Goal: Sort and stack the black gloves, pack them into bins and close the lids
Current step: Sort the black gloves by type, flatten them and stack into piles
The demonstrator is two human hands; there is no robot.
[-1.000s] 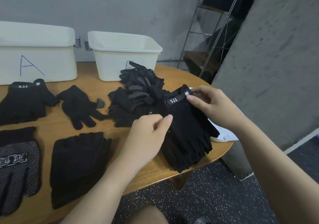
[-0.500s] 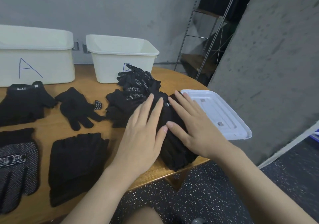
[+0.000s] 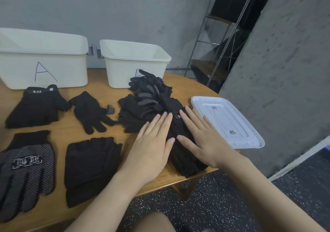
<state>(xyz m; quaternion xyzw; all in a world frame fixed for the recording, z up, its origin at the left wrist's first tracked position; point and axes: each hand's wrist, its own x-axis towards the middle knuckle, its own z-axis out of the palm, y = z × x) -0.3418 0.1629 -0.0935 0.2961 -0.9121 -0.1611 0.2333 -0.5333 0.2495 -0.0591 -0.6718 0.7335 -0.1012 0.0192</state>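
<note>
Both flat hands, left hand (image 3: 153, 142) and right hand (image 3: 203, 139), press a glove stack (image 3: 185, 162), seemingly "5.11"-tagged; nothing gripped.

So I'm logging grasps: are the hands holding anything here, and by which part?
Nothing is gripped. The left hand and right hand lie flat, fingers straight, pressing on the glove stack.

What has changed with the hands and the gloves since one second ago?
Both hands let go of the 5.11 glove. The left hand and right hand now press it flat on the table. The bins, lid and other gloves stayed.
</note>
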